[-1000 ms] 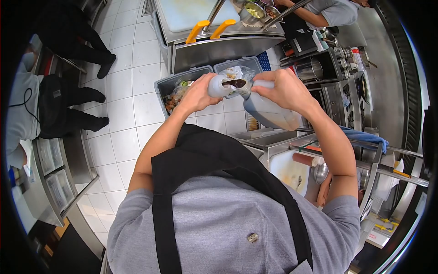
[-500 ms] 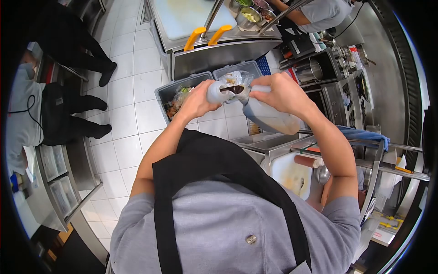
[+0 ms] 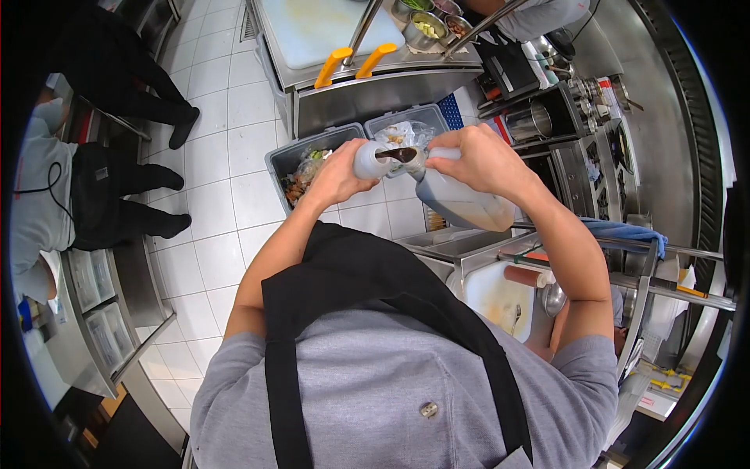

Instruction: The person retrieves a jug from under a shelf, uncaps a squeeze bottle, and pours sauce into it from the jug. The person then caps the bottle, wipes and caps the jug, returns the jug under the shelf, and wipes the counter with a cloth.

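Observation:
My left hand (image 3: 341,175) is wrapped round a pale translucent bottle (image 3: 369,159), tilted with its mouth to the right. My right hand (image 3: 486,159) grips the handle of a large translucent plastic jug (image 3: 467,205), which lies tipped with its neck toward the bottle. Dark brown liquid (image 3: 400,154) shows between the two mouths. More brownish liquid shows through the jug's wall. The bottle's mouth and the jug's neck are close together; whether they touch I cannot tell.
Below my hands stand two grey bins (image 3: 273,160) with scraps and plastic bags. Ahead is a steel counter with a white cutting board (image 3: 332,31) and two yellow-handled tools (image 3: 334,67). Co-workers stand at left and upper right. Beside my right elbow are a rail and blue cloth (image 3: 625,234).
My hands, the bottle and the jug have hardly moved. The co-worker at upper right has shifted up toward the frame edge, and the co-worker at left has moved an arm.

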